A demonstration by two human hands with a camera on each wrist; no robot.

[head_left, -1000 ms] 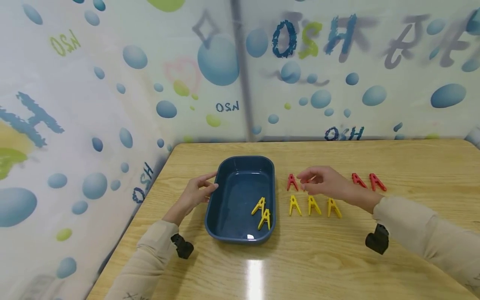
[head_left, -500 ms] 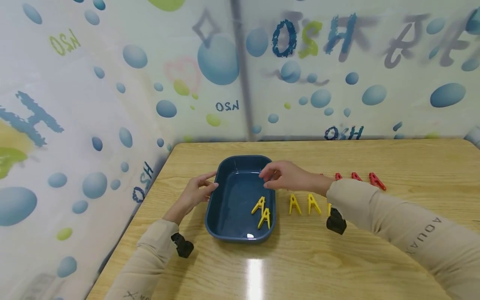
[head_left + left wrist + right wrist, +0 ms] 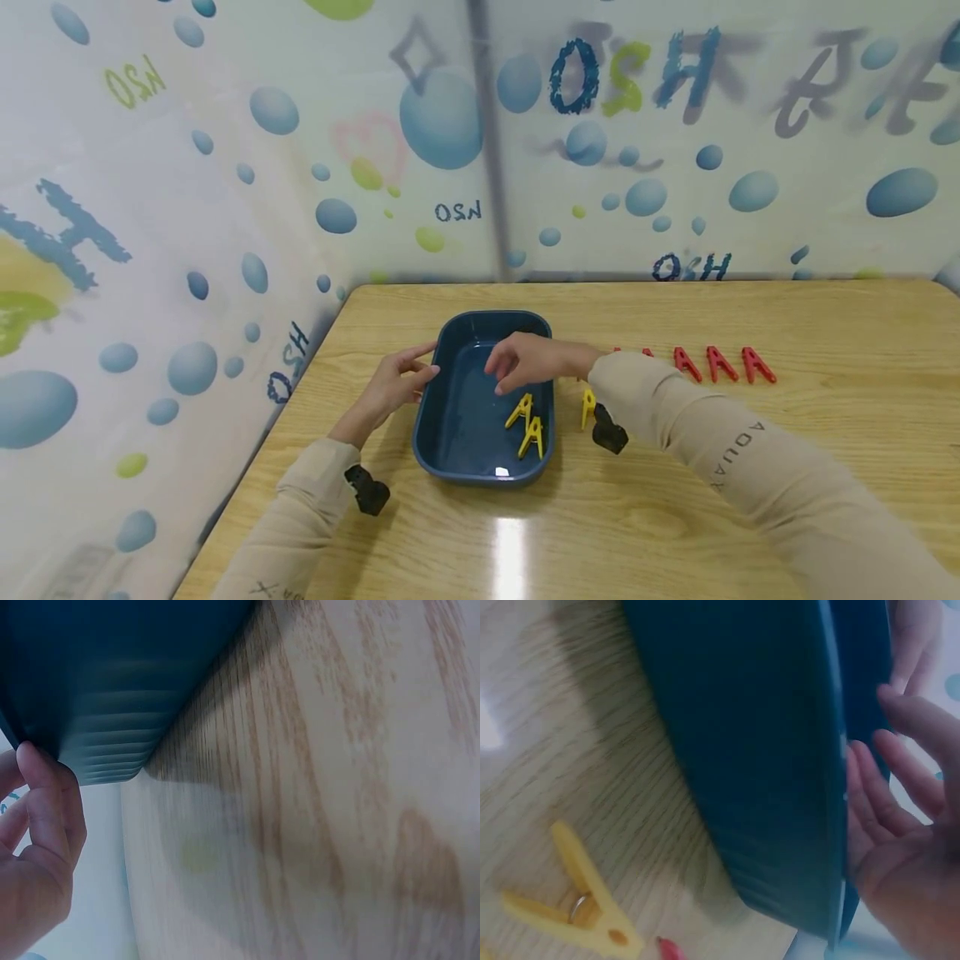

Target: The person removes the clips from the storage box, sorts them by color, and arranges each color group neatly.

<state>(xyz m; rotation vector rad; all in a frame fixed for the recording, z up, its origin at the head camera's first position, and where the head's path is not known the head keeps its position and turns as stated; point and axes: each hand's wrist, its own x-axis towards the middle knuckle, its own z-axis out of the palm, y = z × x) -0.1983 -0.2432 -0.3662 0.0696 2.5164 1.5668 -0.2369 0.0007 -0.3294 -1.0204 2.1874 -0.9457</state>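
Item: dark blue rounded plastic tray (image 3: 459, 454) on my wood-grain table (image 3: 675, 517), holding two yellow plastic clothespins (image 3: 527, 423) at its right wall.

My right hand (image 3: 525, 363) hangs over the tray, fingers loosely spread and holding nothing; half a second ago it was at the tray's right rim. My left hand (image 3: 393, 385) rests relaxed fingers on the tray's left wall. On the table: one yellow clothespin (image 3: 587, 408) just right of the tray, red plastic clothespins (image 3: 720, 363) in a row beyond.
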